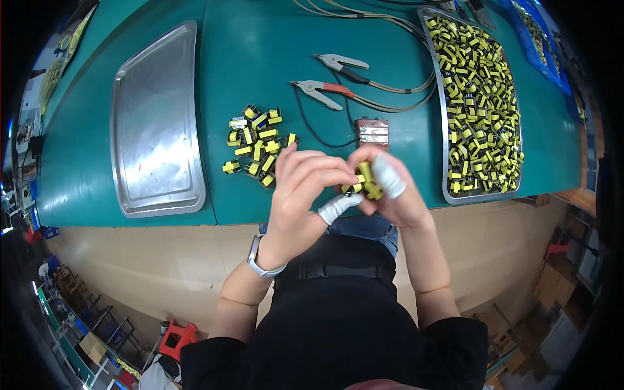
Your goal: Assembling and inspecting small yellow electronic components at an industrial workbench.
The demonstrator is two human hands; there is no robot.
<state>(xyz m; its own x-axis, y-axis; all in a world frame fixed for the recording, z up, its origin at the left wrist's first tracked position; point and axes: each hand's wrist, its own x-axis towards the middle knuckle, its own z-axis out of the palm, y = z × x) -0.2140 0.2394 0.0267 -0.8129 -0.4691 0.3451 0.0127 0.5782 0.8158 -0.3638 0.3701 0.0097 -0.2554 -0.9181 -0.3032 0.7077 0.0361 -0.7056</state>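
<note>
Small yellow-and-black transformers are in both hands just past the table's near edge. My left hand (296,195) pinches one transformer (351,188) between its fingertips and a thumb wrapped in white tape. My right hand (408,198), slightly blurred, is closed around yellow transformers (369,180); how many is hard to make out. White tape also covers one of its fingers. Beyond my left knuckles lies a loose pile of transformers (258,151) on the green table. A small reddish-brown block with metal strips (373,134) sits just beyond my right hand.
An empty metal tray (156,120) lies at left. On the right, a metal tray (447,153) is heaped with transformers (481,107). Two clip leads, one black-handled (342,63) and one red-handled (320,90), trail cables on the green mat (260,58). A blue bin (543,55) stands far right.
</note>
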